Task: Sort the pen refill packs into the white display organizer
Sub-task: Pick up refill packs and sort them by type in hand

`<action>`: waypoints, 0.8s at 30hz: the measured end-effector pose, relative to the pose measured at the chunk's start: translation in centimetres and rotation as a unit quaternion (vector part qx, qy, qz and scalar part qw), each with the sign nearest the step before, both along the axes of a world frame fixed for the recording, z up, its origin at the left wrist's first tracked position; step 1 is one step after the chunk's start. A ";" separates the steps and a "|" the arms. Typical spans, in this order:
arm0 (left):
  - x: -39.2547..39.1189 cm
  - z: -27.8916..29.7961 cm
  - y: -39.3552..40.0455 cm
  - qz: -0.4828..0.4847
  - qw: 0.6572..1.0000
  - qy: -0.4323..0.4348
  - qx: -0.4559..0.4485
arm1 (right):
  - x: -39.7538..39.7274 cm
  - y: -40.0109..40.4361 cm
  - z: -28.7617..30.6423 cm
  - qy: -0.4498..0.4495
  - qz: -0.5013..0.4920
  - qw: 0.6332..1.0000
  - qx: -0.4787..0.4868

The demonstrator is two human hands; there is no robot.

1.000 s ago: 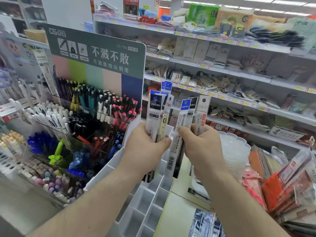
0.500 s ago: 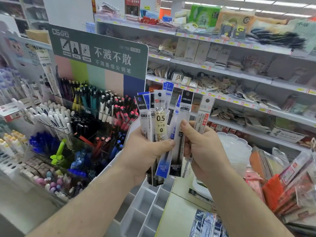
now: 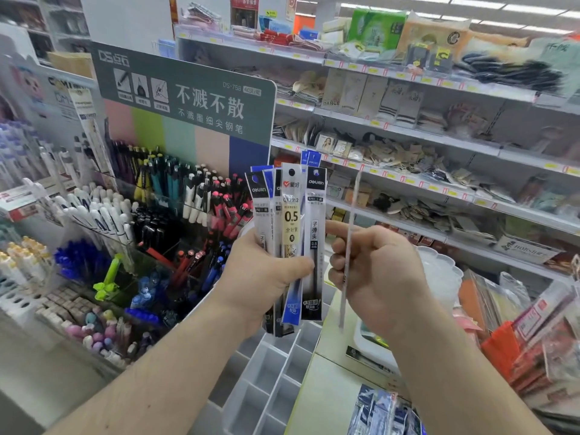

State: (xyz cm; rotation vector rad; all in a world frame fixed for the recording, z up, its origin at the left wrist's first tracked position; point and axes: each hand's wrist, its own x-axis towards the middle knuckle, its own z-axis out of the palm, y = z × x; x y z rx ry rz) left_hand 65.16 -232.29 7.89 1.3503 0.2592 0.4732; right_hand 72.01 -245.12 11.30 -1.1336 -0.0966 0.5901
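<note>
At frame centre the left hand (image 3: 266, 277) gripped a fanned bundle of refill packs (image 3: 290, 233), held upright. Just right of it, the right hand (image 3: 376, 274) pinched a single pack (image 3: 351, 215), seen edge-on and blurred. The white organizer (image 3: 270, 378) sat below both hands, its visible compartments bare. A pen display (image 3: 175, 196) stood at left.

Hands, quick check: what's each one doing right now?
Left hand: closed grip on a fanned bunch of refill packs.
Right hand: pinching a single refill pack, seen edge-on, held upright just beside the bunch.
</note>
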 end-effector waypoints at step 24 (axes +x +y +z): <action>-0.2 0.3 1.3 0.005 1.000 -0.029 0.009 | -0.4 0.9 -1.5 -0.161 0.000 0.984 -0.076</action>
